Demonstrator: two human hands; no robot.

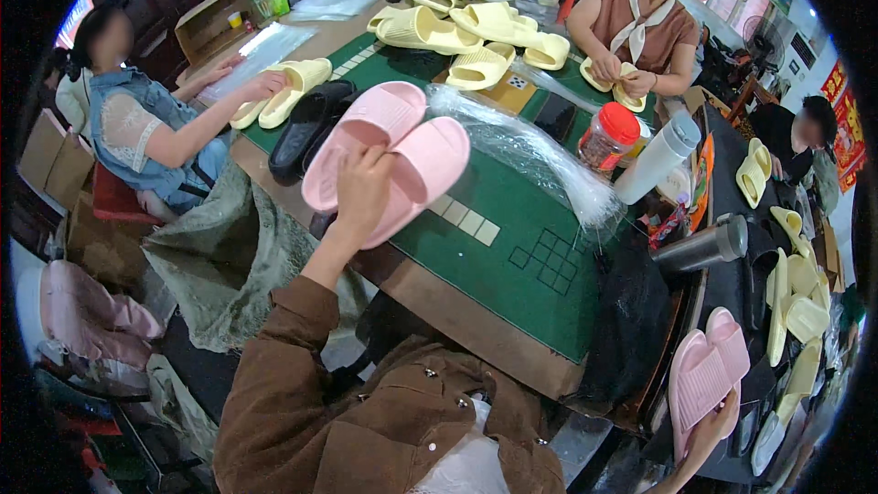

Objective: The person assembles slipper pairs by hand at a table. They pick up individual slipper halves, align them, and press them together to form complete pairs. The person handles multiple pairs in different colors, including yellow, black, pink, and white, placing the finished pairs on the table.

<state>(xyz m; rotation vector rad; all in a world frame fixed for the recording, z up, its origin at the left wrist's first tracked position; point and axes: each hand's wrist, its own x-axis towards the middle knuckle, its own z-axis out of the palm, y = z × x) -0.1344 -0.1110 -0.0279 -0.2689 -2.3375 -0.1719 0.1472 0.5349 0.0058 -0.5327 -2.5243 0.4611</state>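
A pair of pale pink, wide-strapped slippers (pixel 428 165) spreads beyond my left hand (pixel 364 185), which pinches it, forearm (pixel 331 261) angled upward. My right hand (pixel 718 423), stretched sideways, grips another ribbed pink pair (pixel 700 373).

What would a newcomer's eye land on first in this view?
Probably the pink slippers raised in the left hand above the green mat. Next, more pink footwear in the right hand at lower right, then the pale-yellow slippers heaped toward the table's far end.
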